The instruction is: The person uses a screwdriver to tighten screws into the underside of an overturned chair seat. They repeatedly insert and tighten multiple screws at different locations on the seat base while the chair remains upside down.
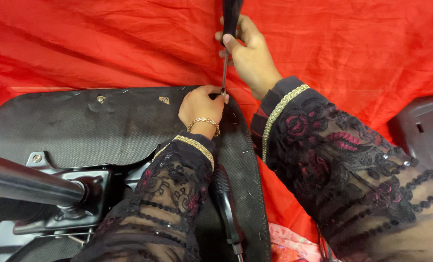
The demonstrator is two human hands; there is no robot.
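- Fingers of right hand wrapped tight round black handle of screwdriver — shaft upright, tip down at edge of chair seat underside.
- Left hand pinched closed at screwdriver tip, on something too small to tell, resting on seat's rim.
- Gold bracelet on left wrist; black lace sleeves on both arms.
- Second black-handled tool lying on seat just beside left forearm.
- Metal mechanism plate and chrome column at lower left.
- Red cloth spread beneath — black plastic part at right edge.

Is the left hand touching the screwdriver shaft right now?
Touching. The head view shows the left hand fingertips pinched around the tip of the screwdriver shaft at the chair seat underside.
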